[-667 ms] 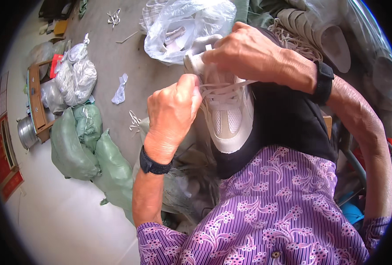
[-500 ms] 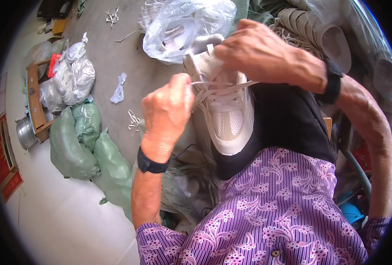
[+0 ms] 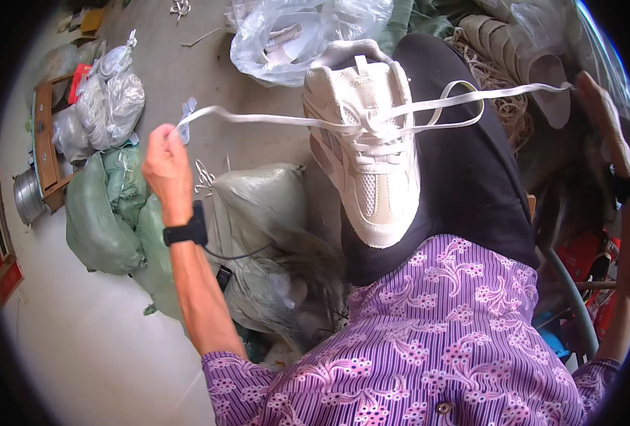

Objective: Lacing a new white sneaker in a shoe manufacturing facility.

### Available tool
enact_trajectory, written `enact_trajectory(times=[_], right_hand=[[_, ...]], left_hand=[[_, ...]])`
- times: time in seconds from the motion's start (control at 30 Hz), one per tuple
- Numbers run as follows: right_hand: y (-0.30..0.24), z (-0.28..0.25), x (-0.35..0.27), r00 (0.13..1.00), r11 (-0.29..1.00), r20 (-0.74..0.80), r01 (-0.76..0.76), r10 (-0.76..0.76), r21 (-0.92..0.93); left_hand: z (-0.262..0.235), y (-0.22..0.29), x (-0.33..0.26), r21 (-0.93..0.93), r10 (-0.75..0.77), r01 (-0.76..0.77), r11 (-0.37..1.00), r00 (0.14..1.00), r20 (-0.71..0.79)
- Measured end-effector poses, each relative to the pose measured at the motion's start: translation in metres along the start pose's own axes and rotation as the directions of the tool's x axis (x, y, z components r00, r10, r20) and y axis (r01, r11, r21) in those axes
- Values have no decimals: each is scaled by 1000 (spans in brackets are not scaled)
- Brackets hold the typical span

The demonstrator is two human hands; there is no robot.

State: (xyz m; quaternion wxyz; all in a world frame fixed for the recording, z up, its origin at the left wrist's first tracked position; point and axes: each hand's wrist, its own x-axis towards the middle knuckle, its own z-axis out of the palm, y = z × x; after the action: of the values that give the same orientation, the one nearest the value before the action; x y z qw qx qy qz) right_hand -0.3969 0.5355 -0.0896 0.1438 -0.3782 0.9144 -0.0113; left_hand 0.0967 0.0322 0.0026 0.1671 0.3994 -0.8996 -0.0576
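Observation:
A white lace-up sneaker [image 3: 389, 192] rests on my lap over dark trousers, toe toward me. Its white shoelace [image 3: 272, 121] crosses at the tongue, and a loose loop hangs to the right of the crossing. Out to the left, my left hand [image 3: 167, 170] is closed, pinching one lace end. My right hand [image 3: 606, 128] is raised at the far right, seen edge-on with fingers stretched out. The other lace end [image 3: 535, 89] hangs in the air just short of those fingertips. A dark band circles each wrist.
A clear plastic bag [image 3: 258, 57] with pale pieces inside lies beyond the shoe. Stacked shoe parts [image 3: 549, 78] and a heap of laces [image 3: 500, 92] are at the upper right. Green sacks [image 3: 105, 220] stand left, and a pale sack [image 3: 265, 202] lies beside my left arm.
Both hands have moved apart from the shoe, left hand to the left and right hand to the right. The laces now stretch out sideways, with a loop showing on the right.

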Motion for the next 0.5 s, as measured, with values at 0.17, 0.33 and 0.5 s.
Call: enact_trajectory(times=[0.17, 0.33, 0.5], right_hand=[[-164, -25, -13, 955, 909, -234, 255, -182, 331], [-254, -32, -6, 670, 610, -370, 741, -643, 282], [-284, -22, -9, 636, 553, -375, 772, -675, 314]], left_hand=[[4, 133, -32, -516, 374, -200, 833, 891, 258], [29, 157, -55, -621, 444, -180, 763, 844, 300], [37, 157, -64, -730, 264, -56, 681, 949, 173]])
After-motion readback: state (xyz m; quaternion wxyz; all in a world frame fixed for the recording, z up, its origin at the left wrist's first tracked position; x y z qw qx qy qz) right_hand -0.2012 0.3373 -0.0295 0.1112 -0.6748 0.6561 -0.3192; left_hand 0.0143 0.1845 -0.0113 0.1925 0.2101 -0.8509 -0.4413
